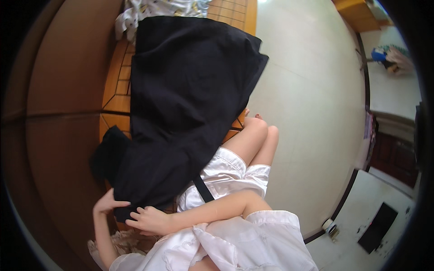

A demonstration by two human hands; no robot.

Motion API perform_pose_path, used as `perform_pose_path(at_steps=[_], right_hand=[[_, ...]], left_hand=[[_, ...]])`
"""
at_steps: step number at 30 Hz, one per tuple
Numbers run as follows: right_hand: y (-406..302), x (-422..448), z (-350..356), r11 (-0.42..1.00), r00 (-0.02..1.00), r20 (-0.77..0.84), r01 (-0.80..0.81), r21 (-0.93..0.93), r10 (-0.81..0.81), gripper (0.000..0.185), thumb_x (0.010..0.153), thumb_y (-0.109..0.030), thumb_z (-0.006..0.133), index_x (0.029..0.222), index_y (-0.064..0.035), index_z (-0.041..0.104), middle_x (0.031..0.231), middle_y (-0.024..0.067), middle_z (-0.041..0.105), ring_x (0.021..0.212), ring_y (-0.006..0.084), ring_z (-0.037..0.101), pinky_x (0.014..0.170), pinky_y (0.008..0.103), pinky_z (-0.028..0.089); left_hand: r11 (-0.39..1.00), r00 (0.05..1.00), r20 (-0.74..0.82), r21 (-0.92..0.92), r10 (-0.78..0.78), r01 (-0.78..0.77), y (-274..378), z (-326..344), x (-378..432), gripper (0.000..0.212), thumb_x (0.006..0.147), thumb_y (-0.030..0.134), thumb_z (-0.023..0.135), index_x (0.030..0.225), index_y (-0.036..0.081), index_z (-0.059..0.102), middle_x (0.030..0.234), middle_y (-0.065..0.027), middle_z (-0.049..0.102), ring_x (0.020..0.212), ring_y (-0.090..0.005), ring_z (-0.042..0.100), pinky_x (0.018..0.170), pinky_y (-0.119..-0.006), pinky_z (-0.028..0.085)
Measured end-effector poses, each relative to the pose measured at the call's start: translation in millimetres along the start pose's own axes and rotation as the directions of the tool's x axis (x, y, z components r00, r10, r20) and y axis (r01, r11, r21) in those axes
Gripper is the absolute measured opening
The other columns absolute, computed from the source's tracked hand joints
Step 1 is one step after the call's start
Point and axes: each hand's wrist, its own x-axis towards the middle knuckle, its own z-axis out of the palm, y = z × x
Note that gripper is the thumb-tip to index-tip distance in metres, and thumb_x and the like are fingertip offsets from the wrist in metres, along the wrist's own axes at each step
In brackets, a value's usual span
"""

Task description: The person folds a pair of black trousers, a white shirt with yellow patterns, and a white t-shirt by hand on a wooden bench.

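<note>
A large black cloth garment (pixel 190 84) lies spread along the wooden bench seat (pixel 117 103), partly beside and over my lap. Its near end narrows toward my hands, and a black strap (pixel 202 188) runs from it across my white satin shorts (pixel 225 166). At the near left corner, my left hand (pixel 107 202) grips the edge, thumb on top and the other fingers mostly hidden. Close beside it, my right hand (pixel 149 219) holds the same near edge with bent fingers. Another bunched black section (pixel 110 155) rests against the backrest; whether it is joined cannot be told.
The tall brown bench back (pixel 64 78) bounds the left side. Beyond the garment lie a white patterned cloth (pixel 169 8) and a plush toy (pixel 127 23). Beige ruffled fabric (pixel 127 240) sits by my left forearm. Pale floor (pixel 305 111) extends to the right.
</note>
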Motion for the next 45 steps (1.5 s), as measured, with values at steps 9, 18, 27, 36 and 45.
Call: perform_pose_path(at_steps=[9,18,27,36,45], right_hand=[[167.0,-74.1,-151.5,0.883,0.958,0.035,-0.247,-0.399,0.284,0.035,0.065,-0.009,0.066,0.098,-0.0088,0.058,0.104,0.0108,0.053,0.094,0.0280,0.055,0.075,0.0370,0.048],[274.7,-141.5,-319.3,0.584,0.823,-0.476,-0.560,-0.587,0.310,0.054,0.071,-0.023,0.069,0.118,-0.0089,0.046,0.122,0.0212,0.041,0.117,0.0368,0.037,0.096,0.0417,0.034],[390.0,-202.0,-374.8,0.332,0.175,-0.678,-0.937,0.108,0.714,0.074,0.063,-0.055,0.070,0.106,0.0026,0.053,0.100,0.0211,0.059,0.096,0.0306,0.056,0.085,0.0363,0.041],[261.7,-189.1,-419.0,0.449,0.108,-0.528,-0.681,0.578,0.842,0.030,0.078,-0.026,0.063,0.098,-0.0032,0.060,0.081,0.0037,0.061,0.068,0.0117,0.060,0.056,0.0256,0.050],[348.9,-266.3,-337.0,-0.055,-0.121,0.000,-0.452,0.890,0.993,0.067,0.076,-0.048,0.063,0.126,-0.0123,0.038,0.117,0.0129,0.047,0.102,0.0261,0.051,0.085,0.0376,0.045]], left_hand=[[0.808,0.224,-0.863,0.503,0.452,0.308,-167.1,-47.2,10.1,0.027,0.082,0.017,0.061,0.097,0.005,0.042,0.093,-0.0119,0.039,0.081,-0.0266,0.045,0.073,-0.037,0.039],[0.890,0.346,-0.852,-0.447,-0.392,-0.092,-243.6,-5.9,61.1,0.085,0.076,0.069,0.045,0.135,0.011,0.025,0.135,-0.0109,0.027,0.122,-0.0275,0.031,0.102,-0.043,0.024],[0.647,0.607,-0.664,-0.700,-0.437,-0.301,-264.3,14.4,68.4,0.075,0.083,0.050,0.053,0.139,0.013,0.020,0.138,-0.0056,0.032,0.118,-0.0220,0.039,0.091,-0.033,0.036],[0.692,0.643,-0.646,-0.680,-0.411,-0.242,-258.5,37.5,-6.5,0.061,0.091,0.035,0.047,0.140,0.015,0.016,0.143,-0.0048,0.023,0.128,-0.0212,0.029,0.100,-0.036,0.030],[0.618,0.629,-0.572,-0.765,-0.525,-0.180,-294.0,66.3,14.7,0.070,0.084,0.051,0.050,0.135,0.010,0.028,0.134,-0.0122,0.035,0.125,-0.0233,0.033,0.102,-0.033,0.031]])
